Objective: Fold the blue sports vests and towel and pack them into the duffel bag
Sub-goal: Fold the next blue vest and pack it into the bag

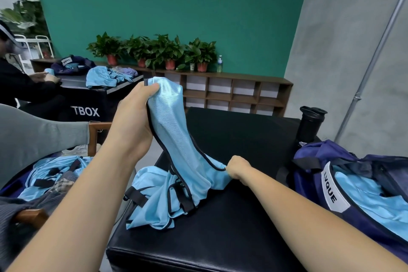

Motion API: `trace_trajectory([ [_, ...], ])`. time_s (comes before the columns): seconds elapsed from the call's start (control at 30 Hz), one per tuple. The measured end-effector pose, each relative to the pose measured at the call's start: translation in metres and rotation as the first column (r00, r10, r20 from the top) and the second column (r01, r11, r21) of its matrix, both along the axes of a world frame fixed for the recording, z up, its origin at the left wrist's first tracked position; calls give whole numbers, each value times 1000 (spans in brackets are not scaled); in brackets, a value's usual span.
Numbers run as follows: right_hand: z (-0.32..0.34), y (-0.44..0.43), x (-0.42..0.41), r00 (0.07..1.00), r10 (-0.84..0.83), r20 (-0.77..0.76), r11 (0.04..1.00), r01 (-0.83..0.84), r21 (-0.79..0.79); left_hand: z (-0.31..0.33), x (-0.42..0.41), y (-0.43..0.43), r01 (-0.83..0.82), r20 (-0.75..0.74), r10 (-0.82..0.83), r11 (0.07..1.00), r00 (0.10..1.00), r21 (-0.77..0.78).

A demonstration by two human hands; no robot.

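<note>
A light-blue sports vest [174, 130] with black trim hangs stretched above a black padded box [231, 216]. My left hand [134, 115] grips its top end, raised high. My right hand [237, 169] pinches the vest's lower edge, low over the box. More blue vest cloth [152, 203] lies bunched on the box's left edge. The navy duffel bag [313, 181] stands open at the right with blue fabric [373, 201] inside. A further heap of blue vests [50, 174] lies at the lower left. No towel is plainly identifiable.
A black flask [311, 123] stands behind the bag. At the left a seated person works at another black box [88, 104] carrying blue cloth and a navy bag. A wooden chair frame [95, 137], a low shelf [231, 93] with potted plants and a metal pole [371, 68] stand around.
</note>
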State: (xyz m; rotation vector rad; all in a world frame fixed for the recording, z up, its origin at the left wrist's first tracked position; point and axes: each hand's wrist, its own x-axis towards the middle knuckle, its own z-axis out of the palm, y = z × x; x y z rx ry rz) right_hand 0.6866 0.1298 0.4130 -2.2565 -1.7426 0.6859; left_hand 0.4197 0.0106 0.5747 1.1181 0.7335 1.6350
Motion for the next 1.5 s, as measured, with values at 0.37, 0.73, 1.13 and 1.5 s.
trace_trajectory([
  [0.37, 42, 8, 20, 544, -109, -832, 985, 174, -16, 5, -6, -3, -22, 23, 22, 1000, 1000, -15],
  [0.73, 111, -64, 78, 597, 108, -795, 914, -375, -157, 23, -5, -26, 2, -62, -3, 1000, 998, -9],
  [1.13, 216, -139, 94, 297, 376, -878, 926, -87, 368, 116, -8, -63, -101, -235, 134, 984, 963, 145],
  [1.5, 316, -208, 120, 310, 543, -780, 785, 143, 603, 195, -20, -102, -125, -318, 200, 962, 927, 242],
])
